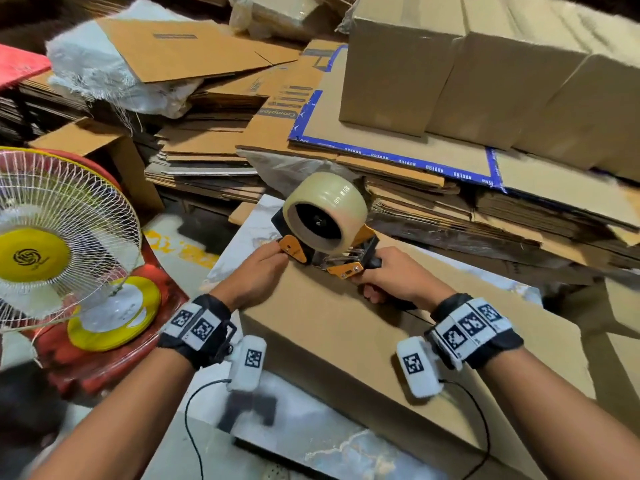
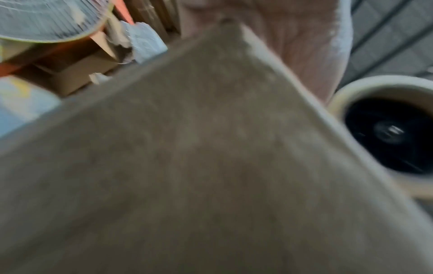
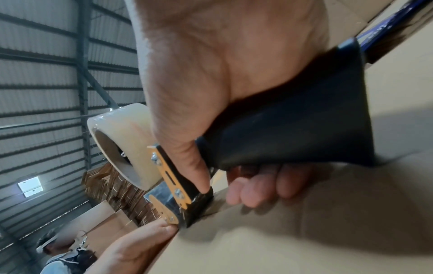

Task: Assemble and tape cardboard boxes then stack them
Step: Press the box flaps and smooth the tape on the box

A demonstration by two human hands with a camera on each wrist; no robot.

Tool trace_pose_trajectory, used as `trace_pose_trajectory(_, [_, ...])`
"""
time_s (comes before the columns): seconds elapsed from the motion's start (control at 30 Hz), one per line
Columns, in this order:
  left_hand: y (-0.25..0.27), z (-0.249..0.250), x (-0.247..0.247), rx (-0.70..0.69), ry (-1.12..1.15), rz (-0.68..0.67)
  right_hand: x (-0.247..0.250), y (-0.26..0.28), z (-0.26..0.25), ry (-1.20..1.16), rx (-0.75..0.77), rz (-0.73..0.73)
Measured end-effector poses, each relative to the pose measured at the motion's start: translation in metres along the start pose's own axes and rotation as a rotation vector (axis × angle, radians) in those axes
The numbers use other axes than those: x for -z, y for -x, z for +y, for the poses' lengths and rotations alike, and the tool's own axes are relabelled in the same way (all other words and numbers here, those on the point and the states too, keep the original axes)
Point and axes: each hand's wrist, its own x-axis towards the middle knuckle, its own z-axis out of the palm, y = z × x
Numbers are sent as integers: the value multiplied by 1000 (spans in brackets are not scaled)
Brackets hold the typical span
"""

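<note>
**Tape gun at the far edge of the box**

Both wrists sit low in the head view, each with a black strap and white tags. Beyond them my right hand (image 1: 394, 277) is clenched round the black handle of the tape gun (image 1: 329, 237); the right wrist view shows thumb on top and fingers curled underneath. The gun's front end is pressed onto the top of the cardboard box (image 1: 346, 341), at its far edge. A roll of clear tape (image 1: 325, 209) rides on the gun, above the box.

My left hand (image 1: 258, 271) rests at the box's far left corner, just beside the gun's orange front plate. Its fingertips (image 3: 164, 229) touch the box edge right next to the gun's nose; I cannot tell whether they pinch anything.

That box lies on the marbled tabletop (image 1: 311, 441). To my left stands a yellow and white fan (image 1: 52, 244). Behind are flat cardboard sheets (image 1: 214, 154) and a row of finished boxes (image 1: 485, 81).
</note>
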Motion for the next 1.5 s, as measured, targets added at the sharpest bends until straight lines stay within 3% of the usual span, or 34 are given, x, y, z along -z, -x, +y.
trace_pose_trajectory(0.17, [2, 0, 2, 16, -31, -30, -5, 0, -4, 218, 15, 84])
trace_pose_trajectory(0.43, [2, -5, 3, 79, 32, -115, 20, 30, 17, 275, -78, 74])
trace_pose_trajectory(0.57, [6, 1, -2, 33, -281, -66, 24, 37, 23, 289, -84, 89])
trace_pose_trajectory(0.63, [8, 4, -2, -53, -526, -36, 23, 35, 22, 289, -77, 99])
trace_pose_trajectory(0.73, [6, 10, -1, -338, -817, -148, 23, 35, 21, 284, -81, 101])
trace_pose_trajectory(0.83, [-2, 11, -2, -390, -998, -254, 22, 34, 21, 287, -100, 98])
trace_pose_trajectory(1.03, [0, 19, -4, -500, -1114, -243, 24, 36, 17, 298, -69, 101])
trace_pose_trajectory(1.17, [3, 26, -6, -553, -1012, -244, 23, 40, 13, 296, -61, 109])
trace_pose_trajectory(1.3, [-4, 20, -4, -549, -1080, -258, 24, 41, 15, 296, -55, 81])
trace_pose_trajectory(1.5, [-7, 15, -7, -401, -1120, -326, 39, 60, 39, 290, -139, 100])
